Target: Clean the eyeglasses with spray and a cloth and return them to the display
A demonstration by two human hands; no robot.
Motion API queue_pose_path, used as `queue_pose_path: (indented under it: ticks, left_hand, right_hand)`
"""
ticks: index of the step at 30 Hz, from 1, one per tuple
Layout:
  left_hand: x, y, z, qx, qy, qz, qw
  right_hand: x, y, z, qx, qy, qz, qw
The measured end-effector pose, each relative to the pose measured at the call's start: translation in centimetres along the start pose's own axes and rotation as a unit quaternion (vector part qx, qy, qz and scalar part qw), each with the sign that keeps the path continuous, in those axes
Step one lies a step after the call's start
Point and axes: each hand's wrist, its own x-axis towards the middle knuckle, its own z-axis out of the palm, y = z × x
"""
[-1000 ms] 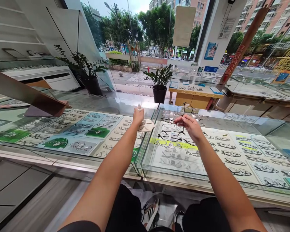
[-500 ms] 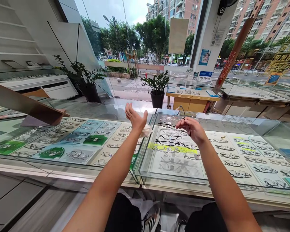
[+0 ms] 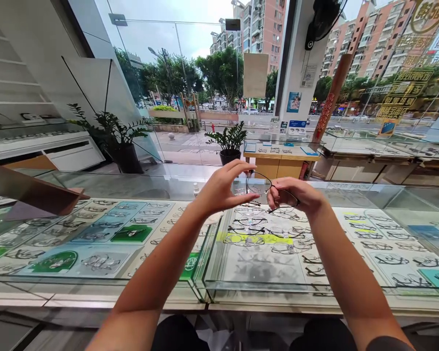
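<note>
A pair of thin dark-rimmed eyeglasses (image 3: 260, 171) is held up above the glass display counter. My right hand (image 3: 296, 192) is closed on one side of it, fingers curled around the rim, with a dark temple arm showing below the fingers. At the other lens is my left hand (image 3: 223, 187), its fingertips at the top of the rim and its thumb at the bottom. Under the hands, rows of eyeglasses (image 3: 247, 230) lie inside the glass display case (image 3: 263, 285).
A small white bottle (image 3: 196, 189) stands behind my left wrist. A brown slanted panel (image 3: 40, 187) rests on the counter at the left. Beyond the counter are potted plants (image 3: 227, 139) and a wooden display table (image 3: 278, 163).
My left hand has moved right, from raised and empty to the rim of the eyeglasses. My right hand keeps its hold on them. The view has tilted up slightly.
</note>
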Motion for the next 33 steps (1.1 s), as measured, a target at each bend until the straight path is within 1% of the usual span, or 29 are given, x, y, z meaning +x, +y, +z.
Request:
queue_pose_path:
  ticks: [4, 8, 9, 13, 15, 17, 20, 22, 24, 27, 33]
  left_hand:
    - [2.0, 0.8, -2.6, 0.003, -0.014, 0.033, 0.999]
    - [2.3, 1.1, -3.8, -0.016, -0.009, 0.042, 0.999]
    - [2.2, 1.1, -4.0, -0.022, -0.009, 0.041, 0.999]
    - [1.8, 0.6, -4.6, -0.041, 0.009, 0.025, 0.999]
    - [1.6, 0.2, -4.8, -0.058, 0.033, 0.013, 0.998]
    - [1.6, -0.2, -4.8, -0.084, 0.071, -0.01, 0.994]
    - [1.5, -0.9, -4.6, -0.125, 0.128, -0.067, 0.982]
    - [1.6, -1.2, -4.3, -0.149, 0.147, -0.103, 0.972]
    - [1.7, -1.4, -4.0, -0.167, 0.156, -0.126, 0.965]
    - [1.8, -1.4, -3.7, -0.173, 0.166, -0.144, 0.96]
    - [1.9, -1.4, -3.3, -0.175, 0.171, -0.15, 0.958]
  right_hand:
    - [0.0, -2.9, 0.8, -0.045, 0.009, -0.023, 0.999]
    - [0.0, -4.3, 2.1, -0.087, 0.013, -0.023, 0.996]
    - [0.0, -4.5, 2.4, -0.098, 0.028, -0.028, 0.994]
    - [-0.3, -5.0, 3.4, -0.142, 0.122, -0.08, 0.979]
    - [-0.5, -5.0, 3.6, -0.171, 0.148, -0.108, 0.968]
    - [-0.8, -4.8, 3.6, -0.215, 0.176, -0.147, 0.949]
    - [-0.8, -4.2, 3.7, -0.288, 0.24, -0.223, 0.9]
    - [-0.4, -3.9, 3.7, -0.314, 0.283, -0.263, 0.867]
    - [0.0, -3.5, 3.7, -0.319, 0.31, -0.288, 0.848]
    - [0.7, -3.2, 3.5, -0.32, 0.319, -0.297, 0.841]
    - [1.0, -3.2, 3.0, -0.347, 0.332, -0.275, 0.833]
